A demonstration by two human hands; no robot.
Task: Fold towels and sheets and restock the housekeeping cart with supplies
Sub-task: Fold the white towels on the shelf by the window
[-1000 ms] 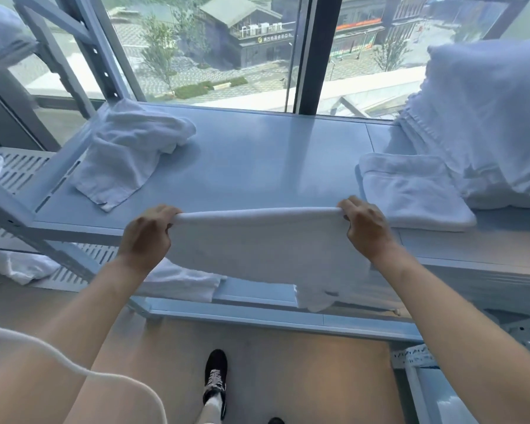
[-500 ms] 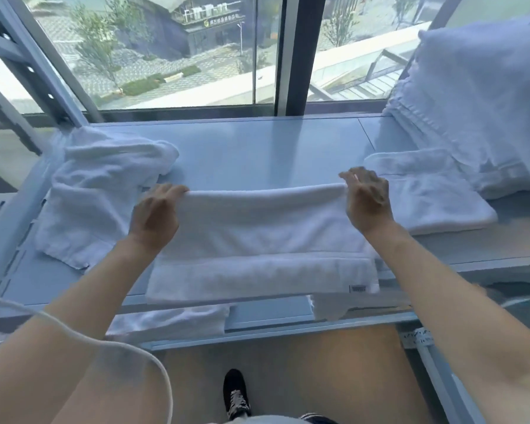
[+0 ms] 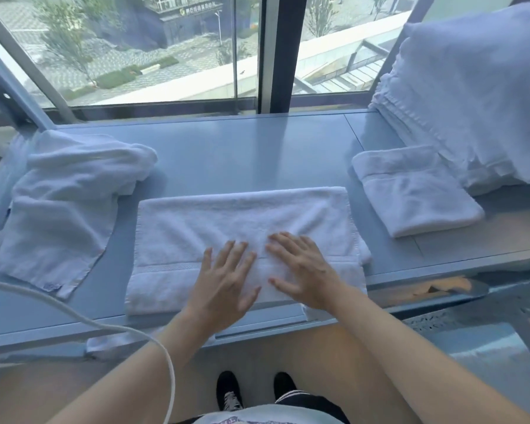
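At the far left of the bench (image 3: pixel 257 154) an unfolded towel (image 3: pixel 62 209) is lying rumpled, one corner reaching toward the front edge, well apart from the work in hand. In the middle, the towel being folded (image 3: pixel 227 221) is lying flat in a wide rectangle, its near hem sitting right at the bench's front edge. The left hand (image 3: pixel 227 283) is pressing down on it with fingers straight and spread, gripping nothing, and just beside it the right hand (image 3: pixel 303 270) is doing the same, palm flat, fingers fanned apart. Both are sitting near the towel's centre, so the outer ends are lying unheld. The risk, as it looks, is that pressure toward the person is dragging the near hem over the edge, or that smoothing from the centre alone is skewing the layers and leaving a crooked fold. Further right a folded towel (image 3: pixel 410 194) is resting squarely, and beyond it a tall stack of linens (image 3: pixel 471 96) is leaning close by.
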